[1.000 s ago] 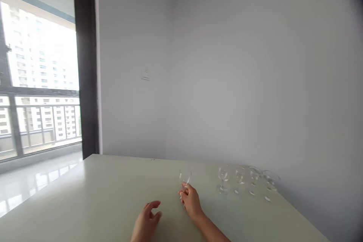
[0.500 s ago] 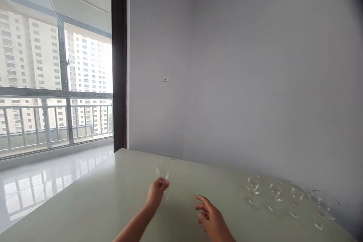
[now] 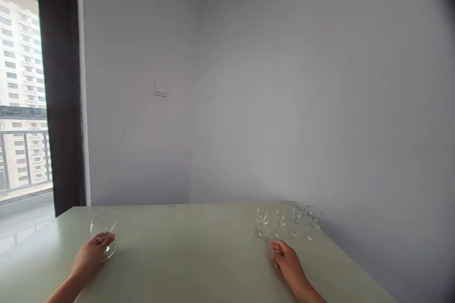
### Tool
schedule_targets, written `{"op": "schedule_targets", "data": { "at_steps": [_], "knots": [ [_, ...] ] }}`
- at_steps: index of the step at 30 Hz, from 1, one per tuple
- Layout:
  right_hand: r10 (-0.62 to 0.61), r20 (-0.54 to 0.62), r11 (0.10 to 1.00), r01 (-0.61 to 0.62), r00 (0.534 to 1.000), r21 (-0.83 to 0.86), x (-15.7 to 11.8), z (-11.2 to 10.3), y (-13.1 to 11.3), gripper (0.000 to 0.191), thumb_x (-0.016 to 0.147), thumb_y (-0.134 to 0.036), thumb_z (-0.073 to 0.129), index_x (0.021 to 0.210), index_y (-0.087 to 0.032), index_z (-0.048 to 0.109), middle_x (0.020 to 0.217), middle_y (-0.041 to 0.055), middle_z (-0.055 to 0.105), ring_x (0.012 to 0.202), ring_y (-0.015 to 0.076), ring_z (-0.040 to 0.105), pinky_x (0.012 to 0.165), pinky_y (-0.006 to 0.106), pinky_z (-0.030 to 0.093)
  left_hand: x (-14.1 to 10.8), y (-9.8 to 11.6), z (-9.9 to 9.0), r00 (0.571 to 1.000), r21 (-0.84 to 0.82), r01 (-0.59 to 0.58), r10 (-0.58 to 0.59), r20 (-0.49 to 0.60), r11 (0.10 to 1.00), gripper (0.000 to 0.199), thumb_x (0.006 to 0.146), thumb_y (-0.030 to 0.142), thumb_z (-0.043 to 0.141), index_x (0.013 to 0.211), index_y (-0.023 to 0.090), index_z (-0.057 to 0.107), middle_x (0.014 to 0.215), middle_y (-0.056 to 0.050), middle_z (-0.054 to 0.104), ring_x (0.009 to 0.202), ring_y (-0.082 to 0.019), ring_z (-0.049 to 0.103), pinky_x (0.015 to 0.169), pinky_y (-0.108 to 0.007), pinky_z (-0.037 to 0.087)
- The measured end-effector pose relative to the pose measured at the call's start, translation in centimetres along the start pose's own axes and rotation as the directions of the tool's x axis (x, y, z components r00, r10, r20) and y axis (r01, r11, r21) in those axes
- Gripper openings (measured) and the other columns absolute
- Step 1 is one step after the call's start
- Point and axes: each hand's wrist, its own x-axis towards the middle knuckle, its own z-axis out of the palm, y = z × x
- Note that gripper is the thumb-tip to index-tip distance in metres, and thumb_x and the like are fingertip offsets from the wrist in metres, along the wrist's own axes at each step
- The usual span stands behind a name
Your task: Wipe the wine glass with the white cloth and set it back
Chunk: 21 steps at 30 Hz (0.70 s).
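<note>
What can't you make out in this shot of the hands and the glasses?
Head view only:
- Left hand hides the stem of the glass; grip unclear.
- Right hand: fingers curl out of sight, contact with the table unclear.
- Row of glasses: too small and clear to check contents.

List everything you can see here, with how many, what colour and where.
Lone glass: 1, clear, upright on the table's left side, left hand at its stem.
Row of glasses: 4, clear, upright side by side on the table's far right, near the wall.
Table: 1, pale greenish white, across the bottom of the view.
Walls: 2, light grey, meeting in a corner behind the table.
Switch: 1, white, on the left wall.
Frame: 1, dark, upright at the left.
Railing: 1, grey, outside at far left.
Buildings: several, white, beyond the railing.
Left hand: fingers around the lone glass's stem.
Right hand: on the table just in front of the row, holding nothing.
</note>
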Motion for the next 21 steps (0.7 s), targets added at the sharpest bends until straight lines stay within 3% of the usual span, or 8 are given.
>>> {"op": "schedule_targets", "data": {
  "at_steps": [4, 7, 11, 13, 15, 17, 21],
  "knots": [
    [0.024, -0.035, 0.999, -0.023, 0.999, 0.032, 2.9, 1.6, -0.9, 0.06, 0.068, -0.031, 0.036, 0.126, -0.015, 0.044, 0.132, 0.0149, 0.051, 0.08, 0.0177, 0.067, 0.068, 0.027, 0.054, 0.4, 0.3, 0.1, 0.999, 0.013, 0.049, -0.049, 0.015, 0.999, 0.026, 0.074, 0.042, 0.05, 0.081, 0.02, 0.062, 0.084, -0.007, 0.07, 0.079, -0.027, 0.065, 0.068, -0.036, 0.05],
    [0.049, -0.033, 0.997, -0.047, 0.998, 0.057, 4.9, 3.0, -1.2, 0.062, 0.069, -0.033, 0.038, 0.128, -0.012, 0.037, 0.133, 0.0199, 0.046, 0.075, 0.0178, 0.067, 0.065, 0.028, 0.054, -0.8, 0.9, -0.4, 0.997, 0.032, 0.076, -0.075, -0.026, 0.997, 0.02, 0.072, 0.033, 0.051, 0.081, 0.018, 0.061, 0.081, -0.008, 0.067, 0.081, -0.028, 0.064, 0.072, -0.038, 0.049],
    [0.059, -0.012, 0.997, -0.059, 0.998, 0.051, 6.2, 4.0, -1.2, 0.049, 0.069, -0.039, 0.039, 0.11, -0.014, 0.048, 0.102, 0.0191, 0.063, 0.066, 0.0225, 0.065, 0.056, 0.033, 0.051, -4.6, 2.1, -2.0, 0.97, 0.045, 0.134, -0.122, -0.208, 0.99, 0.035, 0.074, 0.027, 0.045, 0.105, 0.013, 0.053, 0.107, -0.015, 0.058, 0.113, -0.04, 0.048, 0.088, -0.05, 0.039],
    [0.044, 0.003, 0.998, -0.044, 0.999, 0.046, 6.0, 4.7, -1.6, 0.039, 0.065, -0.041, 0.041, 0.095, -0.019, 0.053, 0.088, 0.0158, 0.065, 0.062, 0.0244, 0.063, 0.055, 0.036, 0.049, -7.2, 3.2, -2.0, 0.963, 0.014, 0.119, -0.112, -0.246, 0.993, 0.038, 0.077, 0.027, 0.039, 0.111, 0.013, 0.049, 0.115, -0.017, 0.054, 0.117, -0.039, 0.044, 0.091, -0.051, 0.035],
    [0.005, 0.046, 0.998, -0.008, 0.999, 0.059, 4.9, 6.4, -2.4, 0.03, 0.061, -0.042, 0.045, 0.082, -0.024, 0.054, 0.08, 0.0131, 0.065, 0.06, 0.0248, 0.061, 0.056, 0.037, 0.048, -9.9, 4.8, -0.9, 0.98, -0.045, 0.065, -0.072, -0.188, 0.997, 0.033, 0.077, 0.025, 0.038, 0.105, 0.016, 0.053, 0.109, -0.015, 0.058, 0.102, -0.032, 0.055, 0.088, -0.046, 0.039],
    [-0.057, 0.133, 0.994, 0.044, 0.989, 0.1, 2.7, 9.2, -3.8, 0.028, 0.06, -0.046, 0.047, 0.077, -0.026, 0.056, 0.073, 0.0105, 0.065, 0.059, 0.0244, 0.06, 0.052, 0.036, 0.047, -12.6, 6.9, 1.1, 0.999, -0.134, 0.003, -0.01, -0.053, 0.991, 0.026, 0.074, 0.024, 0.044, 0.093, 0.016, 0.06, 0.095, -0.011, 0.064, 0.08, -0.024, 0.061, 0.078, -0.037, 0.045],
    [-0.175, 0.31, 0.972, 0.114, 0.934, 0.204, -4.0, 16.3, -7.3, 0.042, 0.058, -0.047, 0.051, 0.09, -0.022, 0.061, 0.063, 0.0042, 0.062, 0.047, 0.0197, 0.054, 0.041, 0.031, 0.042, -17.7, 11.4, 5.5, 0.97, -0.331, -0.05, 0.125, 0.209, 0.942, 0.026, 0.065, 0.031, 0.062, 0.087, 0.019, 0.069, 0.086, -0.008, 0.068, 0.06, -0.016, 0.054, 0.063, -0.03, 0.046]
  ]
}}
